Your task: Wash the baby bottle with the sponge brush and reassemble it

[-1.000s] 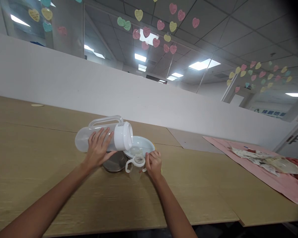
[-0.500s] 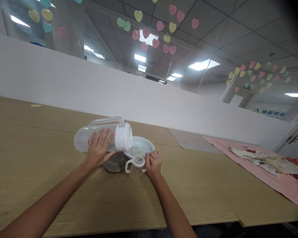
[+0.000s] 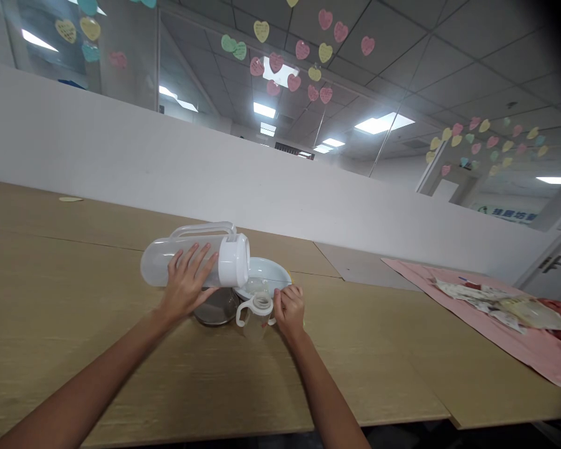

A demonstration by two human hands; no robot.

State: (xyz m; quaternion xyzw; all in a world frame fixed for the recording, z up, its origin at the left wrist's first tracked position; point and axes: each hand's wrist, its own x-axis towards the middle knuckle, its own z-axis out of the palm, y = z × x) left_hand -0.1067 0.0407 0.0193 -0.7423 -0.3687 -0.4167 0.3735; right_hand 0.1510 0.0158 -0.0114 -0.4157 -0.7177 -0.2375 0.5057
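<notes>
My left hand (image 3: 187, 287) is wrapped round the side of a translucent plastic pitcher (image 3: 159, 265). The pitcher lies nearly level in the air, its white lid turned right and its handle on top. Just below and right of the lid, an open-topped clear baby bottle (image 3: 256, 324) with white side handles stands upright. My right hand (image 3: 288, 307) is closed at the bottle's right handle, its fingertips partly hidden. Behind the bottle sits a pale blue-white bowl (image 3: 271, 269) with a small clear thing in it. A dark round metal dish (image 3: 217, 308) lies under the pitcher, left of the bottle.
The wooden table (image 3: 206, 386) runs up to a low white wall (image 3: 262, 193) with glass above it. At right, a pink cloth (image 3: 505, 343) carries crumpled packaging (image 3: 490, 302). A grey sheet (image 3: 359, 267) lies near the wall, and a small pale piece (image 3: 71, 199) at far left.
Almost nothing differs. The pitcher has shifted very slightly with my left hand, while my right hand and the bottle have stayed in place.
</notes>
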